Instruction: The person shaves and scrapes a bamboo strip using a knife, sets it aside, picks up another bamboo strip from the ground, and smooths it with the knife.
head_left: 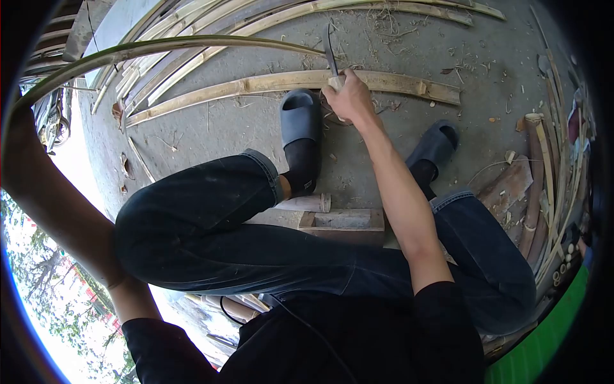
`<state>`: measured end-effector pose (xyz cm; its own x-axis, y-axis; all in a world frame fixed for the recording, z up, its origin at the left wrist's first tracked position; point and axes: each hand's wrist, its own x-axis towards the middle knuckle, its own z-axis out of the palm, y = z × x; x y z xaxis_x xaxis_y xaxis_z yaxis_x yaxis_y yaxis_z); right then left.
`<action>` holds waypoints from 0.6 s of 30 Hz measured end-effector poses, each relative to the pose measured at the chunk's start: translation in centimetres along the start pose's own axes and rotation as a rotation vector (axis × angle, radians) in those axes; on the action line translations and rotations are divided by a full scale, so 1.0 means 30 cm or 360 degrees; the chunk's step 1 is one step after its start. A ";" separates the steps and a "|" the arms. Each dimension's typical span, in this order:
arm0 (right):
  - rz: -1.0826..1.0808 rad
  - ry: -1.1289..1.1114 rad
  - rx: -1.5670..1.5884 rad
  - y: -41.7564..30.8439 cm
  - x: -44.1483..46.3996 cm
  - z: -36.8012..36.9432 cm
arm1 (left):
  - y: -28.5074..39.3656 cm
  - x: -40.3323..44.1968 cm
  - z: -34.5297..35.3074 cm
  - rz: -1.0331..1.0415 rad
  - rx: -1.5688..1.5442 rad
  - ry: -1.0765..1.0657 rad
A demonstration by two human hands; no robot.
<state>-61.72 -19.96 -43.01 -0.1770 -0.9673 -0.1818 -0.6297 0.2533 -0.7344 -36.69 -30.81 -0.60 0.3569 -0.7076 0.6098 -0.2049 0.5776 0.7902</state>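
Observation:
My right hand (pixel 348 99) is closed around the pale handle of a knife (pixel 330 51), whose dark, curved blade points away from me. The blade touches or overlaps the end of a long bamboo strip (pixel 192 42). That strip bows across the upper left and runs down to my left hand (pixel 19 125) at the dark left edge of the view. The left hand appears to grip the strip, though its fingers are mostly lost in shadow. Beneath the knife, a wide split bamboo piece (pixel 288 81) lies on the floor just beyond my left sandal (pixel 299 118).
Several split bamboo lengths (pixel 211 19) lie at the far left. More bamboo poles (pixel 534 173) and strips line the right side. Between my legs sits a small wooden box-like block (pixel 342 221). My right sandal (pixel 438 144) rests on the concrete floor (pixel 377 153), with shavings scattered about.

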 end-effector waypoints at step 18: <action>0.0171 0.0201 0.0160 -0.016 -0.075 -0.102 | 0.012 0.018 -0.040 0.0003 -0.0009 -0.0178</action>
<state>-63.35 -17.86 -40.26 -0.3366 -0.9236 -0.1836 -0.5245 0.3459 -0.7780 -35.48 -30.49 -0.08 0.2525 -0.7473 0.6146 -0.2005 0.5810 0.7888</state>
